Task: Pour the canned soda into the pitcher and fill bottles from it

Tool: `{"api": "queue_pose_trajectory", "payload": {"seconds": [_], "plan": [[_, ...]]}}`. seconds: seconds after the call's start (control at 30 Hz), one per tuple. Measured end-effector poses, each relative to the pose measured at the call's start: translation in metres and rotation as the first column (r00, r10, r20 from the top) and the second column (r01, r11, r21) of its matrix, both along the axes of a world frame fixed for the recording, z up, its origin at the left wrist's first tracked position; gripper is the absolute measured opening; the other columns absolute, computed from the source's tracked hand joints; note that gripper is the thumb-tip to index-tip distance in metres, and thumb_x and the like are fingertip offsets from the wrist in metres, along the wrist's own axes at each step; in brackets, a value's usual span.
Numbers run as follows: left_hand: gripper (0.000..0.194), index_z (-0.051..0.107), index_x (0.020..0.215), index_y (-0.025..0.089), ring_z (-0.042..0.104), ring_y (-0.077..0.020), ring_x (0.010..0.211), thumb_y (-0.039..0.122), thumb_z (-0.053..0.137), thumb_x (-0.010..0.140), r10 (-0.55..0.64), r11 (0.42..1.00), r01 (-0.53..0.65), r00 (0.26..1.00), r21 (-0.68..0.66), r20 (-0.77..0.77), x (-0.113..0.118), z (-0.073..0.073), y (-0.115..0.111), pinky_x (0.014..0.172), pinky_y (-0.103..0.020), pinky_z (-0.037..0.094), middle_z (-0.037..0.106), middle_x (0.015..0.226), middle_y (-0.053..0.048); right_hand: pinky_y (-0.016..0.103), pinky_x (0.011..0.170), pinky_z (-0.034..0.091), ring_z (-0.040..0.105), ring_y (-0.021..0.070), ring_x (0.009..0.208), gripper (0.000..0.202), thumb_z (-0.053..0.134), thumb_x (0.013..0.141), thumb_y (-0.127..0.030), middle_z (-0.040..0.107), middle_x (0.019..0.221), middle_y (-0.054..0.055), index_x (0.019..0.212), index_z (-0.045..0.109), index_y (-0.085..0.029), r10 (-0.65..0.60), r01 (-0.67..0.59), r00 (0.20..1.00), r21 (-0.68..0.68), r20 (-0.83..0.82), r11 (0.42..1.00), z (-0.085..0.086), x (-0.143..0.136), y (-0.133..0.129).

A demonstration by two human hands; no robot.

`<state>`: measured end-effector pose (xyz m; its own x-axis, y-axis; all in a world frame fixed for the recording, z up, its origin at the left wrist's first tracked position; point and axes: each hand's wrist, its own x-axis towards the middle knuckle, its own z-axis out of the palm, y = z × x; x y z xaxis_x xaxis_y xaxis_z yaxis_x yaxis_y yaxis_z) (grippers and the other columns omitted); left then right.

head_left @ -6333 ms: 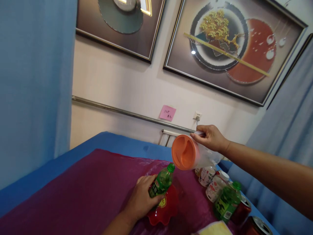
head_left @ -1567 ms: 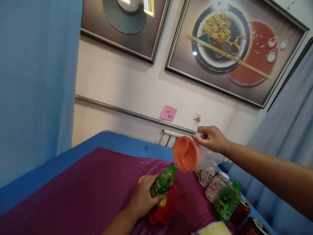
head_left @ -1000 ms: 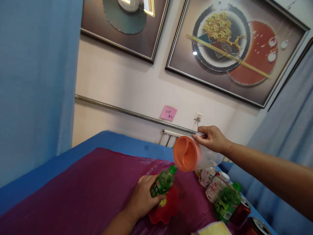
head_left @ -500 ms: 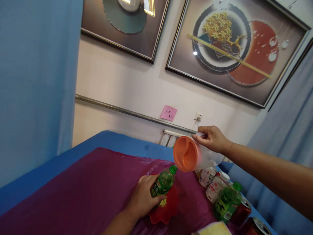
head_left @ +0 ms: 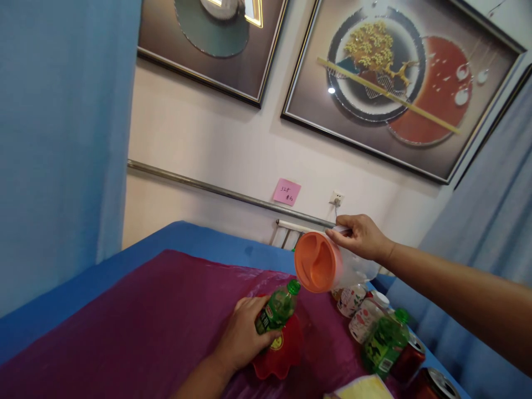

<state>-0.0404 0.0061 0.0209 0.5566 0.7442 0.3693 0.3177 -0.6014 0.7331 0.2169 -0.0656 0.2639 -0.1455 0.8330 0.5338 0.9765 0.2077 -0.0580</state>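
Observation:
My left hand (head_left: 246, 335) is wrapped round a small green plastic bottle (head_left: 279, 306), which leans to the right over a red scalloped dish (head_left: 286, 354). The bottle's mouth shows no cap that I can make out. In my right hand (head_left: 361, 237) is the handle of a pitcher (head_left: 357, 267) with a translucent body and an orange lid (head_left: 316, 262). The pitcher is tipped far over, lid side towards the bottle. Lid edge and bottle mouth are close together; whether they touch, I cannot tell. No stream of liquid is visible.
Along the table's right side stand white-labelled bottles (head_left: 366, 318), another green bottle (head_left: 386, 341) and dark red cans (head_left: 432, 385). A yellow-and-white cloth or paper (head_left: 361, 389) lies at the front. Purple sheeting (head_left: 137, 327) covers the blue table (head_left: 195, 237). A blue curtain (head_left: 62, 138) hangs at left.
Both hands keep nearly the same pose, with the pitcher tipped beside the bottle's mouth. Only a very slight shift of the view shows.

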Motion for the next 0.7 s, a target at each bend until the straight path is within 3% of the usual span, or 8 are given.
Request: {"api": "queue_pose_trajectory", "payload": {"seconds": [0.7], "plan": [[0.064,0.067,0.127,0.025,0.064,-0.0305,0.115,0.031,0.087,0.066,-0.013,1.0,0.013,1.0,0.029,-0.003,0.001,-0.0067,0.0033,0.108,-0.044,0.04,0.074,0.121,-0.007,0.027,0.052,0.025,0.033,0.0112,0.05,0.048,0.054,0.084,-0.057,0.035,0.052,-0.005,0.058,0.031,-0.025,-0.01,0.01,1.0,0.003,0.026,1.0,0.0008,0.0016,0.0006]]}}
